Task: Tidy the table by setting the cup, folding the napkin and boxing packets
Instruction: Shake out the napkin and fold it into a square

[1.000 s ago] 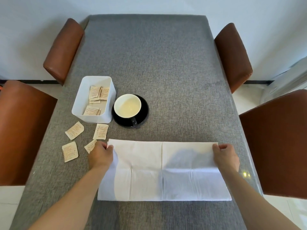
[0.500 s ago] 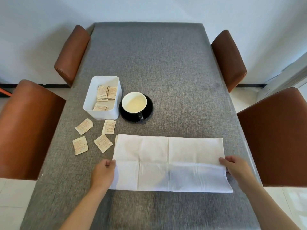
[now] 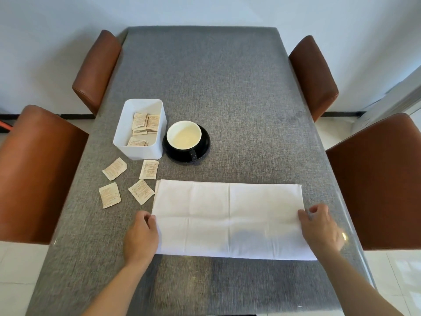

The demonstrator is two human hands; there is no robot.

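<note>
A white napkin point(image 3: 227, 220), folded into a long rectangle, lies flat near the table's front edge. My left hand point(image 3: 141, 236) pinches its left edge about halfway down. Opposite it, my right hand point(image 3: 319, 226) grips the right edge, its fingers over the cloth. A white cup point(image 3: 184, 137) stands on a black saucer point(image 3: 202, 153) behind the napkin. To the cup's left, a white box point(image 3: 139, 153) holds several packets point(image 3: 145, 122). Several loose packets point(image 3: 114, 168) lie on the table in front of the box, one point(image 3: 141, 191) close to the napkin's far left corner.
The table point(image 3: 227, 99) has a grey cloth top. Brown chairs stand at the left point(image 3: 34, 174), right point(image 3: 376, 183), far left point(image 3: 98, 69) and far right point(image 3: 312, 74).
Both hands slid from the napkin's far corners toward me along its side edges to about mid-height. The napkin stays folded and flat; the view shifted slightly.
</note>
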